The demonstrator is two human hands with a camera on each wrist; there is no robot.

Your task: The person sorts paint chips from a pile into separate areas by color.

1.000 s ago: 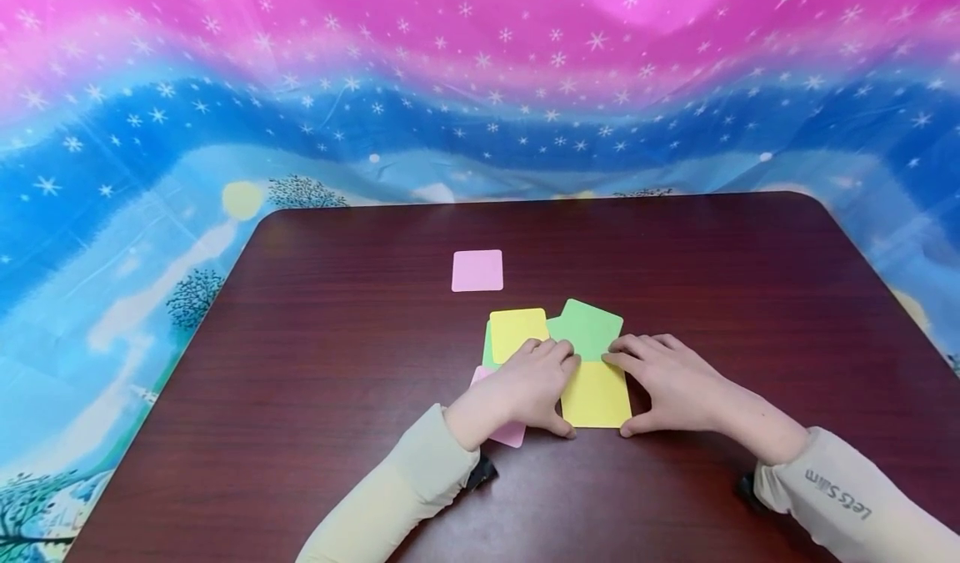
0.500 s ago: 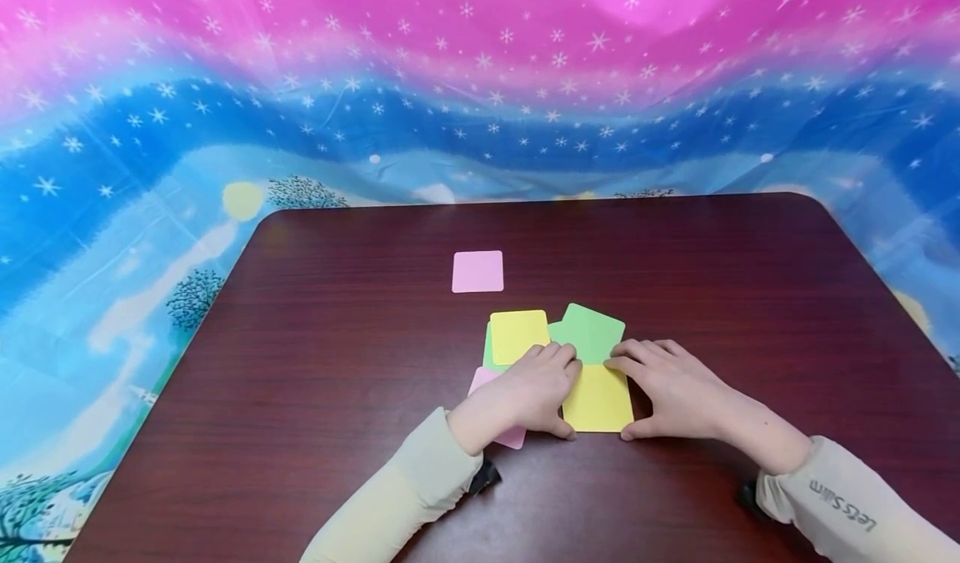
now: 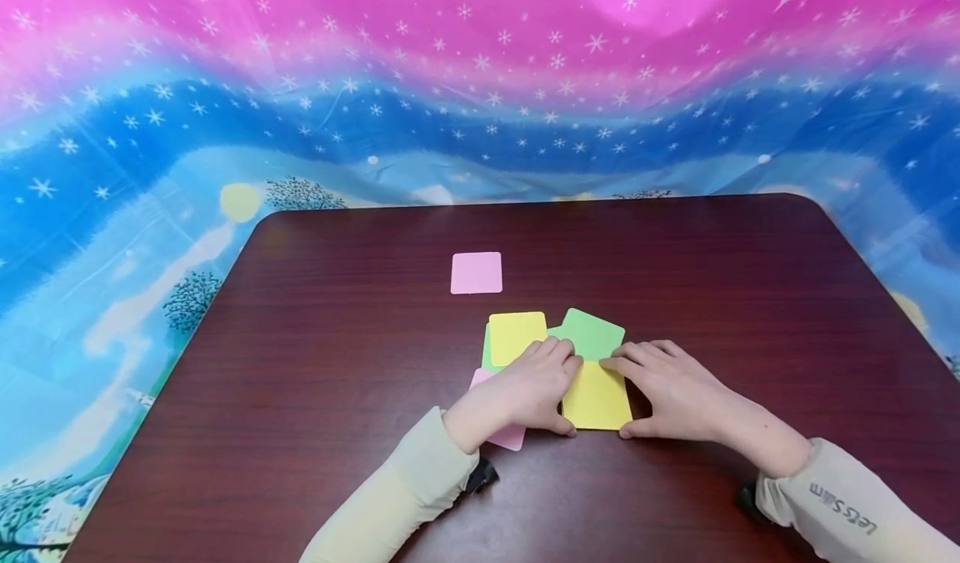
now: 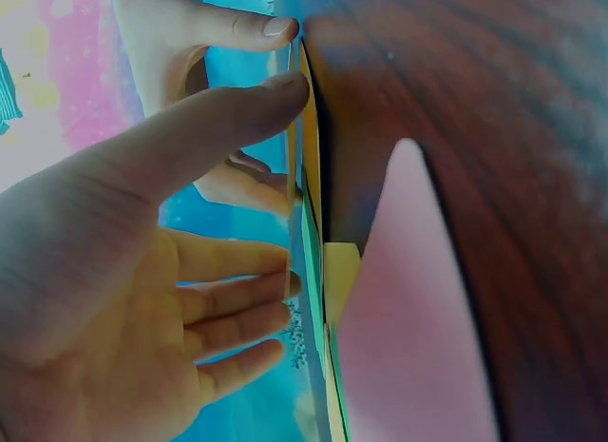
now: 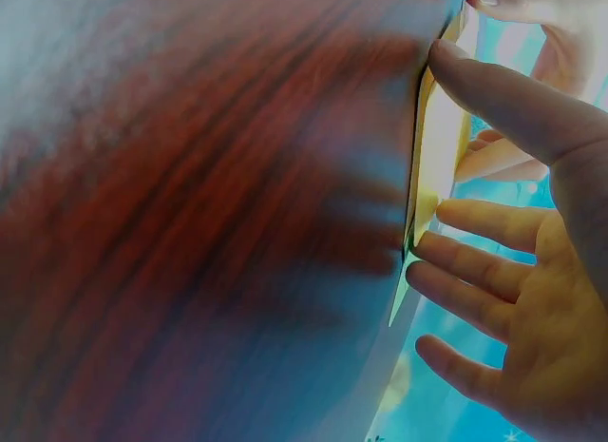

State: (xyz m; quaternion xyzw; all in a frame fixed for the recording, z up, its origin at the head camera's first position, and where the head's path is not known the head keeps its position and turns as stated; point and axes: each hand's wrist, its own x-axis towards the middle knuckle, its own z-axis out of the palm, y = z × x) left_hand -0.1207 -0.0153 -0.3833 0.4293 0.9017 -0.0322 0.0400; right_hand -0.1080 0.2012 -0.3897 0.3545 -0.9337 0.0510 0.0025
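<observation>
A yellow square card with rounded corners lies between the two hands, overlapping a green card behind it. My left hand holds its left side, thumb at the near corner and fingers at the far one. My right hand holds the right side the same way. In the left wrist view, the left thumb touches the edge of the thin card stack. The right thumb meets the near corner in the right wrist view. Part of the yellow card's left edge is hidden by the left hand.
Beside the left hand lie a second yellow card, a green card mostly under it, and a pink card partly covered by the wrist. Another pink card lies farther back on the dark wooden table. A patterned cloth hangs behind.
Both hands stay at the yellow card's sides. Its far edge has slid slightly over the green card, of which less shows now. The other cards keep their places.
</observation>
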